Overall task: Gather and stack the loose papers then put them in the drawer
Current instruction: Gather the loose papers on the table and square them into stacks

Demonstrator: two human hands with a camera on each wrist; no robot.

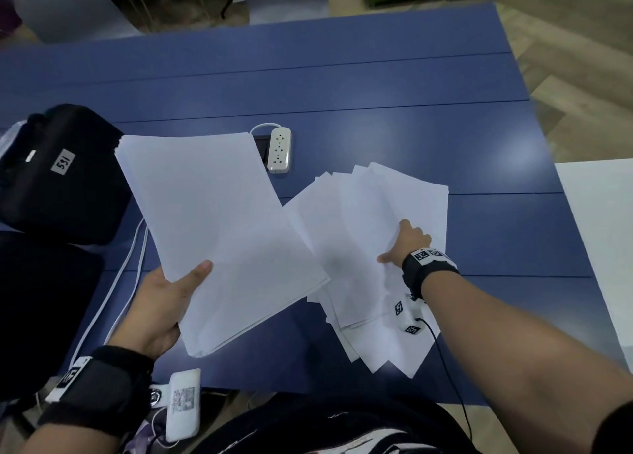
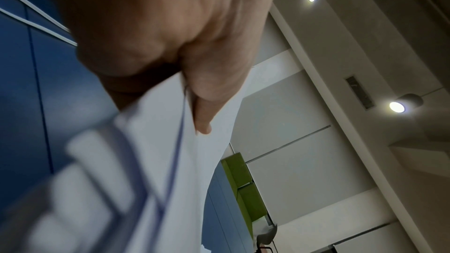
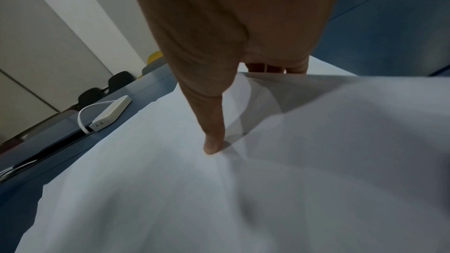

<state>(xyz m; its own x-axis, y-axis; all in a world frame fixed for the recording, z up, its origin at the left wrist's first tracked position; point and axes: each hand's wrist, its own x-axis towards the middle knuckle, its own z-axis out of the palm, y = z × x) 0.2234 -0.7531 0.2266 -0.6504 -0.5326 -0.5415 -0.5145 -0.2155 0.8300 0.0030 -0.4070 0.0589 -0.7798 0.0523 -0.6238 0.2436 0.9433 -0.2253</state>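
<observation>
Two hands work: the left hand [image 1: 161, 303] pinches a lifted paper stack [image 1: 219, 234], the right hand [image 1: 407, 244] grips fanned loose papers [image 1: 359, 248] on the blue surface [image 1: 376, 87].

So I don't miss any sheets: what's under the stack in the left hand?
The held stack overlaps the left edge of the fanned loose papers on the blue table. Anything else beneath it is covered.
</observation>
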